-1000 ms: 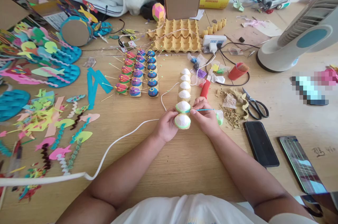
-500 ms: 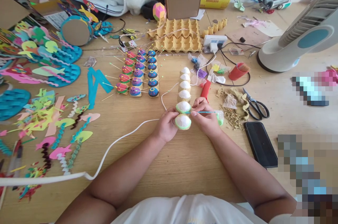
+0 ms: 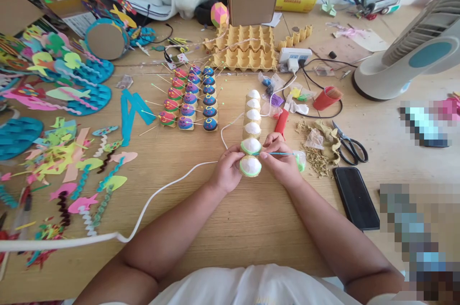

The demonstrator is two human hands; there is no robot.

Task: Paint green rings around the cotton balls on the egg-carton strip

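Observation:
A strip of egg-carton cups with white domed tops (image 3: 253, 128) stands in a line away from me at the middle of the table. The two nearest domes have light green rims. My left hand (image 3: 229, 169) grips the strip's left side near those two domes. Between the thumb and fingers of my right hand (image 3: 281, 158) is a thin blue stick (image 3: 278, 153), its tip at the gap between the two green-rimmed domes. A small clear bag with green material (image 3: 300, 160) lies just right of my right hand.
Painted cup rows (image 3: 188, 99) with pins stand back left, before egg trays (image 3: 244, 51). Paper shapes (image 3: 77, 151) cover the left. Rightward are a red cutter (image 3: 281, 122), scissors (image 3: 350, 146), a phone (image 3: 355, 198) and a fan (image 3: 402, 55). A white cable (image 3: 161, 190) crosses leftward.
The view has shifted slightly, so the background sits a little further right. Both hands keep their hold on the strip and the stick, with hardly any movement.

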